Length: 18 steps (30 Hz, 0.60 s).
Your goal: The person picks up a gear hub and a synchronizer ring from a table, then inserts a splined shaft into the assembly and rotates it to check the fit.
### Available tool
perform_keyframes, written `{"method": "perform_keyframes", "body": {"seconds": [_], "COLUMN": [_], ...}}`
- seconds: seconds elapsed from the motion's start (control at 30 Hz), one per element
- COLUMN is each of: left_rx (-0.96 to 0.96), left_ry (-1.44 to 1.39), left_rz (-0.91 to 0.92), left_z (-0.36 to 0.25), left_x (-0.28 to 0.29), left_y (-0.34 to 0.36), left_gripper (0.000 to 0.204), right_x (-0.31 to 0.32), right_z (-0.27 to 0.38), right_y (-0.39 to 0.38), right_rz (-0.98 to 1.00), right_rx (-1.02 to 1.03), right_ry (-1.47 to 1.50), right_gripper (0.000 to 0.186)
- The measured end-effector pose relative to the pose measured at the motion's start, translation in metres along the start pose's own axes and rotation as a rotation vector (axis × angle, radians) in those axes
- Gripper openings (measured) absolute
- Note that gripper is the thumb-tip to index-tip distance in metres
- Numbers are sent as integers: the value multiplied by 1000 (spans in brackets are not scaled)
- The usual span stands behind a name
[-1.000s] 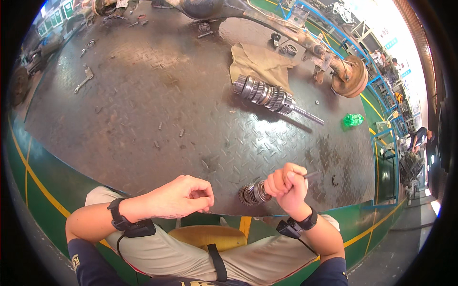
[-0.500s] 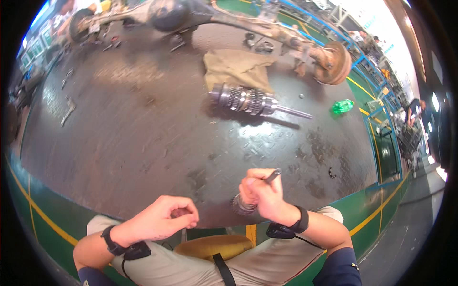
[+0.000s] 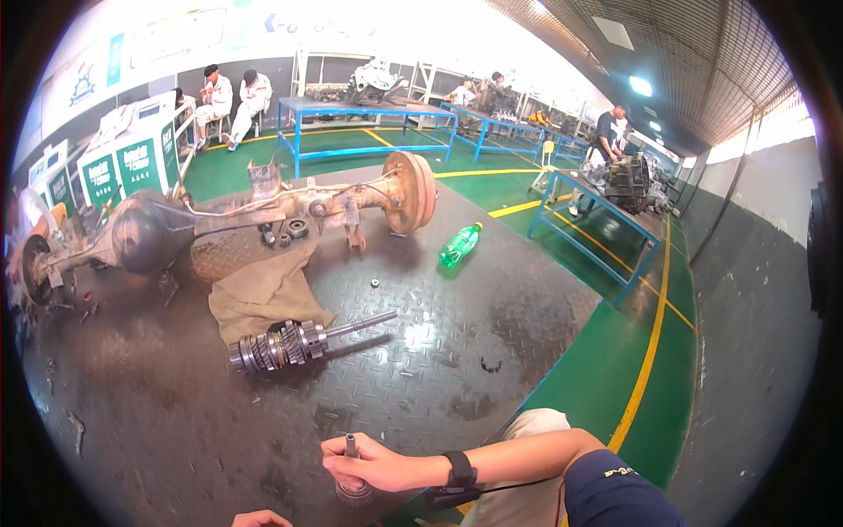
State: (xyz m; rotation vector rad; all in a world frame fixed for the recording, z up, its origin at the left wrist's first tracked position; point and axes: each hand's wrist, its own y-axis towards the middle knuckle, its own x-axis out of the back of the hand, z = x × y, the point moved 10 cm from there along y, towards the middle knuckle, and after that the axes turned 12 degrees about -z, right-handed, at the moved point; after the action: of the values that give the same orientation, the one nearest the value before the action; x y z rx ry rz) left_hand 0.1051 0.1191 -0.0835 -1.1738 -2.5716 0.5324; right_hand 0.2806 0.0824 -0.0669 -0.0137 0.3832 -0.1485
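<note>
My right hand is closed round a short gear shaft, held near upright at the near edge of the table. Its toothed gear shows below my fingers; I cannot tell whether it rests on the table. Only a small part of my left hand shows at the lower edge, its fingers mostly cut off. Beyond my hands lies a larger gear shaft with several gears, its thin end pointing right. It lies against the near edge of a brown cloth.
A rusty axle with a brake drum spans the far side of the metal table. A green bottle, a dark broken ring and a small nut lie on it. People and blue benches are farther off.
The view has swung right and up, bringing the room into sight. The held gear shaft has gone from tilted to near upright. My left hand has mostly left the picture.
</note>
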Motion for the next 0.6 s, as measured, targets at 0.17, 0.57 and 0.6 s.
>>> {"method": "perform_keyframes", "body": {"seconds": [0.17, 0.57, 0.6], "left_rx": [-7, -29, -31], "left_ry": [5, 35, 33], "left_rz": [15, 26, 26], "left_z": [-2, -10, -9], "left_x": [-6, -12, -12], "left_y": [1, 5, 5], "left_gripper": [12, 13, 13], "right_x": [11, -43, -51], "right_z": [13, 56, 61], "right_y": [-12, -69, -70], "right_rz": [-8, 218, 209], "right_rx": [66, 716, 718], "right_ry": [-93, -644, -681], "right_gripper": [29, 27, 28]}}
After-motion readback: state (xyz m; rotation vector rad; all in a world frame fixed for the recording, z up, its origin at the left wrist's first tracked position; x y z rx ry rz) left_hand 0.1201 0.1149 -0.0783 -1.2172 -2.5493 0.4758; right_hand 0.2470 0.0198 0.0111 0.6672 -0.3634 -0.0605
